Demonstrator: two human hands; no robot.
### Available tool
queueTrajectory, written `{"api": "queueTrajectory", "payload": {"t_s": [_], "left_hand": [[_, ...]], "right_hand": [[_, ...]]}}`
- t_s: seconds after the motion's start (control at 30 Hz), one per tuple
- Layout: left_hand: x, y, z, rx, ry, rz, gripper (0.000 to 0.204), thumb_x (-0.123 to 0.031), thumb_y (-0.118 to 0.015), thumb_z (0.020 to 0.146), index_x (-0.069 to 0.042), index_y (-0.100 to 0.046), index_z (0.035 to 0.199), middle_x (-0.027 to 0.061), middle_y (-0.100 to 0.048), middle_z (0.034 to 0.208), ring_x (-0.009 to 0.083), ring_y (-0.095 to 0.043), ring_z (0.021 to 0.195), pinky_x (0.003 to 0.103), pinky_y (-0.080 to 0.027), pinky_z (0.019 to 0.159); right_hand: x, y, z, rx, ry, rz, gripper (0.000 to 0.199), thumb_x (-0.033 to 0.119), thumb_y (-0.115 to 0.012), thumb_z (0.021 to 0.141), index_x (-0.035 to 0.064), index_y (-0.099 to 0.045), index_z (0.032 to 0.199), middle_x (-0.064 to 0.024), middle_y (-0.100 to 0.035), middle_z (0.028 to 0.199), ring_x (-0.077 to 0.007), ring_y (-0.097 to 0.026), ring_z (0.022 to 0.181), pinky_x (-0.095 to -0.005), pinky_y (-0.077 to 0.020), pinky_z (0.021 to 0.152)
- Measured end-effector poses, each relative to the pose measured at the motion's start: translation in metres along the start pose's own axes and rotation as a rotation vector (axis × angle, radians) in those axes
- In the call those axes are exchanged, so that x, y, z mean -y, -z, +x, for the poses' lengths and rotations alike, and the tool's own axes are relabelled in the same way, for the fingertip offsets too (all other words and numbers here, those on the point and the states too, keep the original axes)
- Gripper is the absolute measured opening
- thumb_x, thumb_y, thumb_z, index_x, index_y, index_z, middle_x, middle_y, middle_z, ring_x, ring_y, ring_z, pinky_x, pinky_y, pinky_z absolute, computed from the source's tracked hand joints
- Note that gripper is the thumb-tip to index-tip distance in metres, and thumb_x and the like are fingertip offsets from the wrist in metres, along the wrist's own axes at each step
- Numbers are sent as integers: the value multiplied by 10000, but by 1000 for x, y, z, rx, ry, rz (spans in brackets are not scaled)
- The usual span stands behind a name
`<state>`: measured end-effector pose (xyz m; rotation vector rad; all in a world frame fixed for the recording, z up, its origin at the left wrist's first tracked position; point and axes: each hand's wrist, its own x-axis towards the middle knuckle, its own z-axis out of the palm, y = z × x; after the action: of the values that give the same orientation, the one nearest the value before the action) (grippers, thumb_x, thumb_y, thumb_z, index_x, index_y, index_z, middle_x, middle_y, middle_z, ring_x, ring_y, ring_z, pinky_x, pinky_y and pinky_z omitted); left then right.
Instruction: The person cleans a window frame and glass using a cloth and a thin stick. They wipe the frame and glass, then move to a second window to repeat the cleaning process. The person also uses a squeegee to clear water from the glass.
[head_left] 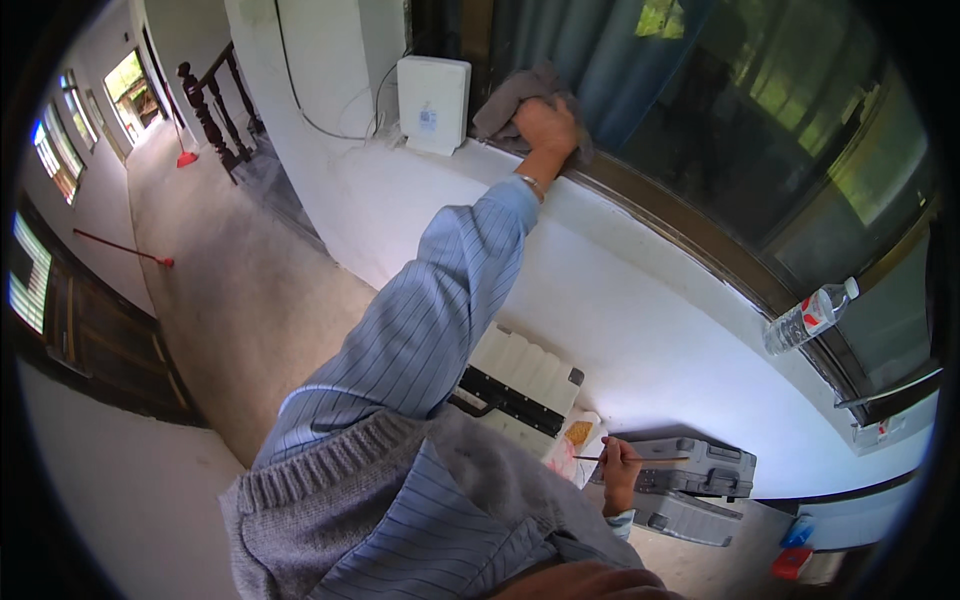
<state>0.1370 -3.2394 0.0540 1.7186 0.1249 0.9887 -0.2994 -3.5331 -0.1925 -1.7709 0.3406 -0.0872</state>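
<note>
My left hand (545, 125) is stretched up to the window sill (640, 225) and presses a grey cloth (510, 100) against the lower edge of the dark window frame (700, 250). The blue striped sleeve runs from my shoulder to that hand, with a bracelet at the wrist. Low at the right, my right hand (620, 475) grips a thin brown stick (650, 459) that lies level, just above a grey suitcase (700, 470).
A white box (433, 103) with cables stands on the sill left of the cloth. A plastic water bottle (810, 318) lies on the sill further right. A white suitcase (520, 380) leans below. A red broom (186, 155) and a stair banister (210, 110) are at far left.
</note>
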Motion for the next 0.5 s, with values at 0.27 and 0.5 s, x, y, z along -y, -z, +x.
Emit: {"api": "queueTrajectory", "payload": {"t_s": [0.27, 0.5], "left_hand": [[-47, -17, -82, 113, -417, 163, 364, -208, -642, 745, 27, -600, 1020, 234, -558, 1075, 425, -443, 1079, 505, -259, 991], [-84, -26, -138, 360, -590, 18, 362, -204, -700, 701, -24, -624, 1005, 216, -563, 1064, 406, -454, 1076, 470, -304, 1013]], "right_hand": [[8, -8, -11, 1, -8, 77, 231, 191, -539, 924, -3, -653, 875, 14, -502, 550, -40, -399, 422, -200, -292, 380], [14, 6, -32, -63, -38, 63, 219, 171, -544, 919, -13, -653, 874, 12, -508, 559, -45, -426, 473, -202, -315, 431]]}}
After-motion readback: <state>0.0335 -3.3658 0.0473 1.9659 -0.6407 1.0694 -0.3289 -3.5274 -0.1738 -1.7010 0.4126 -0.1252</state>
